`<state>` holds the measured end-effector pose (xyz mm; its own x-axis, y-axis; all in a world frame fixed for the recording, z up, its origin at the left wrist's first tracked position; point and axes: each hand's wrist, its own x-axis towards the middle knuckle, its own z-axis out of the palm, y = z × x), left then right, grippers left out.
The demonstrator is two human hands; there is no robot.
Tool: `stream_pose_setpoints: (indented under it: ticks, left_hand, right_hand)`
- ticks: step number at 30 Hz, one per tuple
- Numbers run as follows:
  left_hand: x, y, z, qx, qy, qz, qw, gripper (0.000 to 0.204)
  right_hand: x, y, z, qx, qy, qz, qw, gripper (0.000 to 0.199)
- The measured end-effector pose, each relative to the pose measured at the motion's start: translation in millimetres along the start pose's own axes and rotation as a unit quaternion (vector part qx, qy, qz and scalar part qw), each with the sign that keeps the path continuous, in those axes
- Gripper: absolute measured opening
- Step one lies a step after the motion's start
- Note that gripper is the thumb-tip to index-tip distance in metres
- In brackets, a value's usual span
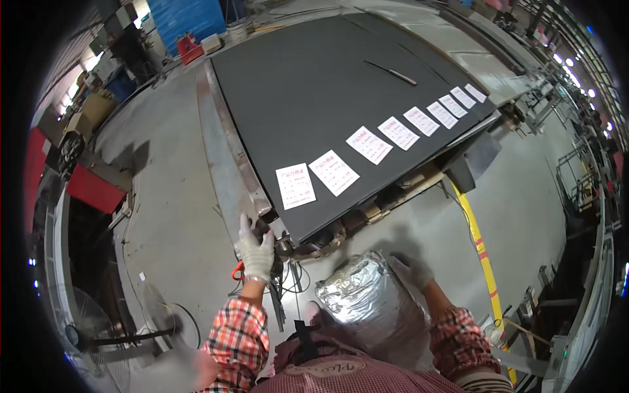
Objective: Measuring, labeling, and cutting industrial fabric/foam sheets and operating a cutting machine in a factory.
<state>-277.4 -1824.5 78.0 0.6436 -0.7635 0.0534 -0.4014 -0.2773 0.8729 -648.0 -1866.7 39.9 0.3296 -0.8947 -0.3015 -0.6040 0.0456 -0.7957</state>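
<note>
My left hand (256, 254), in a pale glove, has its fingers apart beside the near left corner of the table, by a metal bracket. On the right, my gloved right hand (411, 270) is spread at the far right side of a silver foil-wrapped bundle (368, 291); whether it touches the foil I cannot tell. A dark flat sheet (282, 98) covers the table. Along its near right edge runs a row of several white printed cards, with one card (295, 187) nearest the left corner. Farther back lies a thin pointed tool (401, 76) with a handle.
Cables and a red-handled item (238, 270) hang below the corner by my left hand. A yellow strip (481, 255) with red bands runs along the right. A fan (98, 340) stands at lower left, a red box (95, 188) beyond it. Another blue panel (187, 23) is behind the table.
</note>
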Motion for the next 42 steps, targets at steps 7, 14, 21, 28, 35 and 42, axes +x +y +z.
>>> stream_pose_setpoints:
  ticks: [7,14,21,28,35,42]
  left_hand:
    - [59,-39,5,-0.001,-0.052,0.09,0.995,0.06]
    - [42,87,37,0.295,-0.152,0.388,0.86,0.072]
    - [50,56,57,0.46,-0.113,0.281,0.835,0.076]
    - [9,71,86,0.406,-0.221,0.309,0.831,0.108]
    - [11,45,100,0.495,-0.095,0.371,0.78,0.096]
    - [11,49,95,0.423,-0.138,0.336,0.83,0.103]
  right_hand:
    - [52,-25,30,0.143,-0.253,0.077,0.954,0.034]
    - [44,3,39,0.091,-0.195,0.035,0.976,0.051]
    - [95,-111,71,0.554,0.014,0.152,0.818,0.079]
    - [116,-123,79,0.608,0.024,0.188,0.771,0.064]
    - [128,-114,88,0.593,0.042,0.193,0.781,0.062]
    - [116,-118,66,0.503,-0.016,0.222,0.835,0.079]
